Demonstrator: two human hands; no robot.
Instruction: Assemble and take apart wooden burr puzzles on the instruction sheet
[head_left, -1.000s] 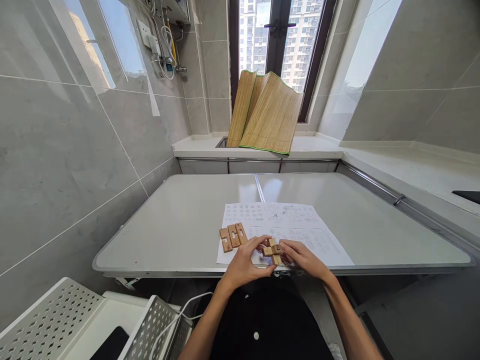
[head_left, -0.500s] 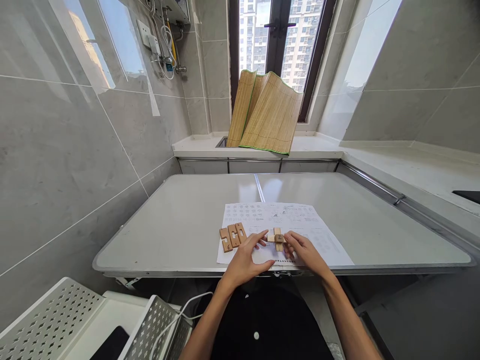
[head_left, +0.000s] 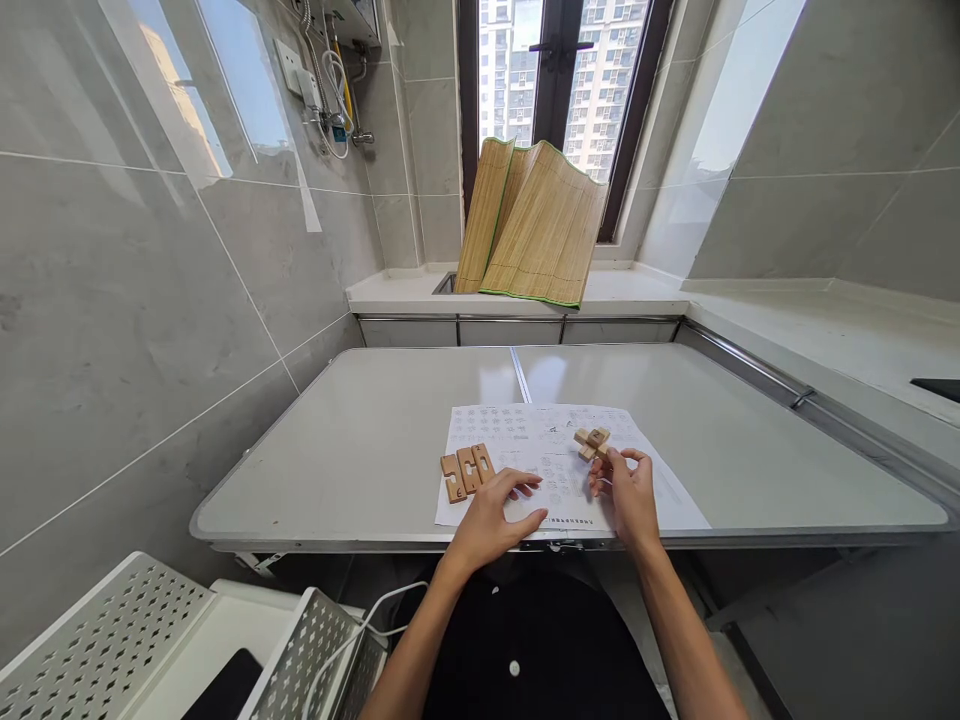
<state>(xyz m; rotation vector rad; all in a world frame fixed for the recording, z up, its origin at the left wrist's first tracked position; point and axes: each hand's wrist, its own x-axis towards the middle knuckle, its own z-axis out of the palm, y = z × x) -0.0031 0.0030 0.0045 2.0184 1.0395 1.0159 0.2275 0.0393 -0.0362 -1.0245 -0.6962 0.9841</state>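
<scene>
My right hand [head_left: 632, 495] pinches one end of a small cross-shaped wooden puzzle [head_left: 593, 443] made of interlocked pale and darker blocks. The puzzle is tilted over the right part of a printed sheet [head_left: 555, 460]. With fingers apart and nothing in it, my left hand [head_left: 495, 510] rests over the sheet's lower left. Beyond its knuckles lie several flat brown wooden pieces [head_left: 466, 472] with cut-outs and numbers, side by side at the sheet's left edge.
The sheet lies near the front edge of a white folding table [head_left: 360, 430]. Behind it, a bamboo mat [head_left: 544, 230] leans at the window. A white perforated basket [head_left: 112, 630] with a cable stands at the lower left. Tiled walls flank the table.
My right hand has carried the cross-shaped wooden puzzle to the right and away from me, turning it. My left hand has come off the puzzle and stays nearly in place.
</scene>
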